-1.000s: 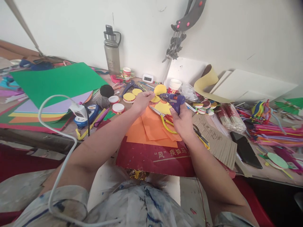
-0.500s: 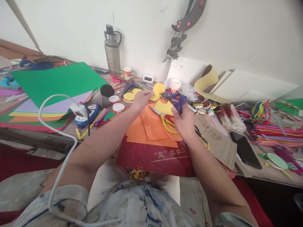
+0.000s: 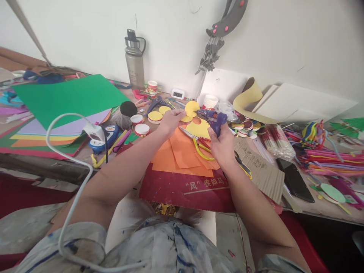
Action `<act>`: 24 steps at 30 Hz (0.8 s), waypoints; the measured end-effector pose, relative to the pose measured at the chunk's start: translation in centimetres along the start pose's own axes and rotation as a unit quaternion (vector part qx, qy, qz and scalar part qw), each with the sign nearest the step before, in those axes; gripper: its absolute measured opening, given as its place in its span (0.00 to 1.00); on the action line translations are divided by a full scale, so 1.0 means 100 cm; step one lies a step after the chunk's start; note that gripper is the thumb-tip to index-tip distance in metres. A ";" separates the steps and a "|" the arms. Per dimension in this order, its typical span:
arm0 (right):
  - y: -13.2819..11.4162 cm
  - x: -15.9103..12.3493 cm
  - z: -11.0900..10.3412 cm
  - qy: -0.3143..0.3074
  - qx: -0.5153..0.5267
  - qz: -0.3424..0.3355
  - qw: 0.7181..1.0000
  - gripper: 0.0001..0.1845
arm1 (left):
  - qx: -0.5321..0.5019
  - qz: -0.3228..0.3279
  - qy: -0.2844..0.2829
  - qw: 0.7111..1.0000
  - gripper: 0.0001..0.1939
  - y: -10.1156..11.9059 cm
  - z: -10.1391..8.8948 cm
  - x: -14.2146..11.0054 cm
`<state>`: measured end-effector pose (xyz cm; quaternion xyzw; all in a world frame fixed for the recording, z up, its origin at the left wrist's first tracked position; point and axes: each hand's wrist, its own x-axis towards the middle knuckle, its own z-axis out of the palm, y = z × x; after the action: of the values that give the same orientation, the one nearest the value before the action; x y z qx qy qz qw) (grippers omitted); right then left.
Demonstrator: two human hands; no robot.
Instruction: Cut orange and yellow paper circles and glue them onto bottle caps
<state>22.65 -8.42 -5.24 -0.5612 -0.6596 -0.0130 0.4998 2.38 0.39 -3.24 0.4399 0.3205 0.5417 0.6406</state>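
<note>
- Table (image 3: 324, 211): red board (image 3: 170, 189) overlaps the front edge.
- Right hand (image 3: 223, 146): wrapped around the glue gun; trigger finger hidden. Support firmly.
- Left hand (image 3: 170, 123): fingertips nearly closed, pinching the yellow disc's left edge. Keep clear of nozzle.
- Glue gun (image 3: 216, 119): hold nozzle steady, close to surface.
- Yellow disc (image 3: 192, 108): raised beyond the board.

A pale wall (image 3: 170, 45) with small dark marks rises behind the worktop (image 3: 327, 212); daylight-like brightness washes its middle, while the right lower corner falls dark.
</note>
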 end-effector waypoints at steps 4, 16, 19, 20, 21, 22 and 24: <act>-0.001 -0.001 -0.001 -0.005 -0.008 0.004 1.000 0.20 | -0.003 -0.003 0.007 1.000 0.09 0.002 0.000 0.000; 0.001 0.001 -0.004 0.009 -0.033 0.016 0.999 0.23 | -0.007 0.009 0.009 1.000 0.09 0.003 0.001 -0.001; 0.003 0.004 -0.005 0.012 -0.033 0.012 0.999 0.24 | 0.007 0.003 0.000 1.000 0.10 0.003 0.001 -0.002; 0.003 0.004 -0.005 0.016 -0.034 0.010 0.999 0.24 | 0.010 0.002 -0.001 1.000 0.11 0.003 0.002 -0.002; 0.003 0.004 -0.006 0.019 -0.035 0.008 0.999 0.25 | 0.011 0.001 -0.001 1.000 0.11 0.003 0.002 -0.002; 0.003 0.004 -0.006 0.021 -0.037 0.007 0.999 0.25 | 0.011 0.001 -0.002 1.000 0.11 0.003 0.002 -0.002; 0.003 0.003 -0.006 0.020 -0.042 0.008 0.999 0.24 | 0.010 0.001 -0.003 1.000 0.11 0.003 0.001 -0.002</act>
<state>23.27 -8.44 -4.89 -0.5868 -0.6438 -0.0475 0.4888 2.35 0.18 -2.96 0.4478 0.3235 0.5380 0.6367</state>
